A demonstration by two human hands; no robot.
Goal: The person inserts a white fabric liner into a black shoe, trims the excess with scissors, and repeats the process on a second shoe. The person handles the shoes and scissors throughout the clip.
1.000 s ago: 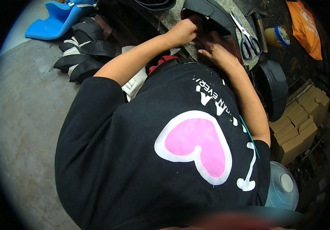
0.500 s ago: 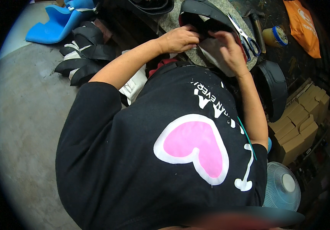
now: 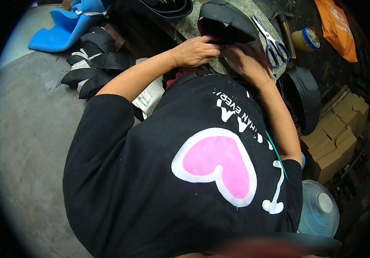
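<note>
Looking down, head view: both hands meet at a black curved piece (image 3: pixel 225 23) lying on the grey work slab (image 3: pixel 253 10) at the top of the picture.
Left hand (image 3: pixel 195 50): fingers curled together, tips pinching the near edge of the black piece.
Right hand (image 3: pixel 247 62): flat on the slab just under the piece, fingers pressed together, tips touching its lower edge.
Change from half a second ago: the left hand has slid a little right along the edge; the right hand has dropped from the piece's right side to beneath it.
Scissors (image 3: pixel 273 41): blue-handled, just right of the piece, touching neither hand.
Jar (image 3: pixel 304 39): yellow with a blue lid, farther right.
Orange bag (image 3: pixel 336 26): top right corner.
Black straps (image 3: pixel 94 64): heaped on the floor at left, below a blue foam shape (image 3: pixel 66 28).
Cardboard boxes (image 3: pixel 335 133): stacked at right, above a pale fan (image 3: pixel 320 210).
In the way: the person's black shirt (image 3: pixel 150 180) fills the middle and hides the slab's near side.
</note>
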